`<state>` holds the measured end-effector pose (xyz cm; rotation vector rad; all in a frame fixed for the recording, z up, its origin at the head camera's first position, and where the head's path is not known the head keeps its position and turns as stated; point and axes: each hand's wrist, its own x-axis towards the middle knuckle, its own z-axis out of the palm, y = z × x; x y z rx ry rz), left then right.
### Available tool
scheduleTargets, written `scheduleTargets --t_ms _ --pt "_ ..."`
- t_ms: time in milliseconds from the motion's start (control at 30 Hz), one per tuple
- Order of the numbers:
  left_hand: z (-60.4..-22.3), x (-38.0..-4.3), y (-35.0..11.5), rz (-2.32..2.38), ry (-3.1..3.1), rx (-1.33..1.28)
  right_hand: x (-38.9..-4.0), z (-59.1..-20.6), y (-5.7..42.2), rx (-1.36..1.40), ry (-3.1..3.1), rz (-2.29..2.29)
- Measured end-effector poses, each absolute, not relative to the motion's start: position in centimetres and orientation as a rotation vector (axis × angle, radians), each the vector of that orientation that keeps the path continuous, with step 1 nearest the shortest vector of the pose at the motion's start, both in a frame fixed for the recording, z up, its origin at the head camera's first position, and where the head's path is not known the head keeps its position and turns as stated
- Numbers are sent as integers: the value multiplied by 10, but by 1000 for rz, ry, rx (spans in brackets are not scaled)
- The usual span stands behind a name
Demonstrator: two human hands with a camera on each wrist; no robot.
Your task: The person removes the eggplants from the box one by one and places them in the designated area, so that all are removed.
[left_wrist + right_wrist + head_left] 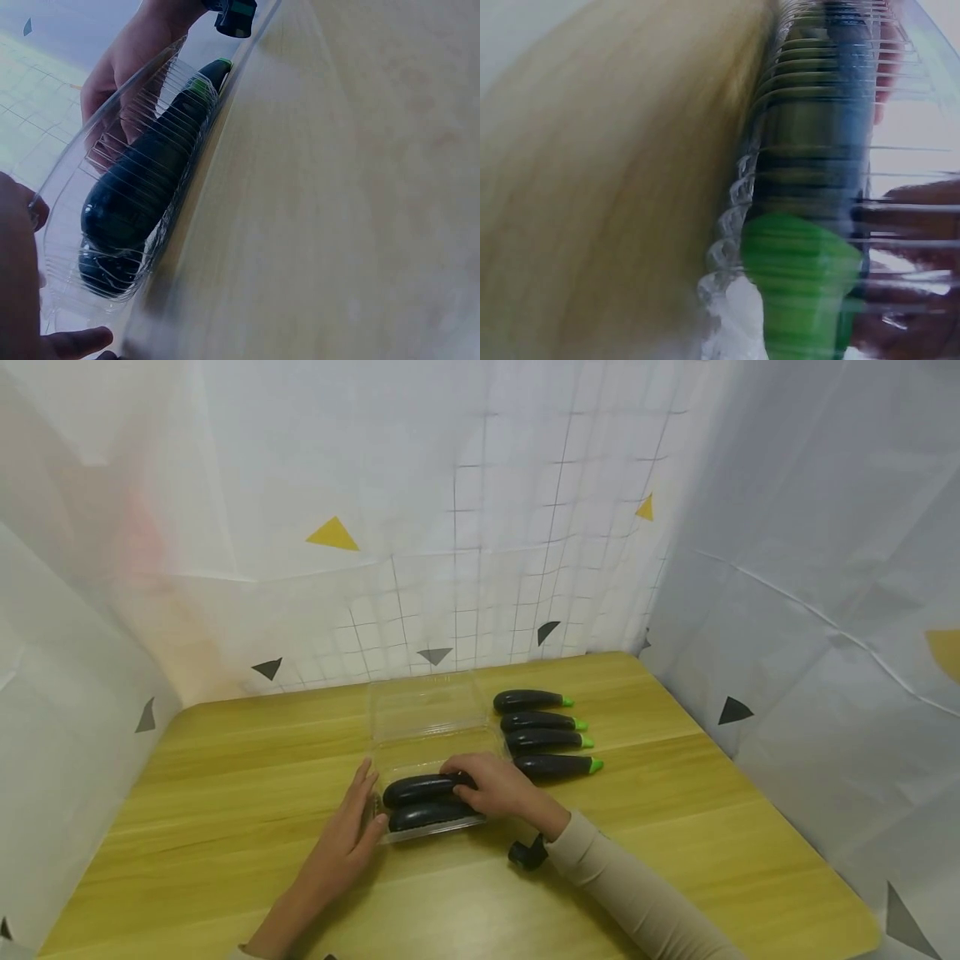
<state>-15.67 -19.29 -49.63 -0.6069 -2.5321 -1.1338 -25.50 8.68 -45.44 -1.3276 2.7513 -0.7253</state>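
Note:
A clear plastic clamshell box (pixel 450 827) lies on the table with its lid (pixel 427 708) folded back. Two dark eggplants lie side by side in it, the front one (pixel 423 815) along the near wall. My right hand (pixel 497 783) grips the rear eggplant (pixel 416 789) near its right end, which the fingers hide. Through the ribbed wall in the right wrist view shows a green stem cap (pixel 799 255). Against the box's left end rests my left hand (pixel 341 842), fingers extended and thumb by the front corner.
Several more eggplants (pixel 543 741) lie in a column right of the box, green stems pointing right. A small black object (pixel 527 855) is close to my right wrist. White sheeting (pixel 420 610) encloses the wooden table (pixel 225 810) at the back and sides.

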Motion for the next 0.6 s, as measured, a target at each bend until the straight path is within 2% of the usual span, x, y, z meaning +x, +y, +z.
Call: scheduleTargets --t_ms 600 --pt "-498 -157 -194 -1105 -2550 -599 -255 -456 89 -1355 2765 -801"
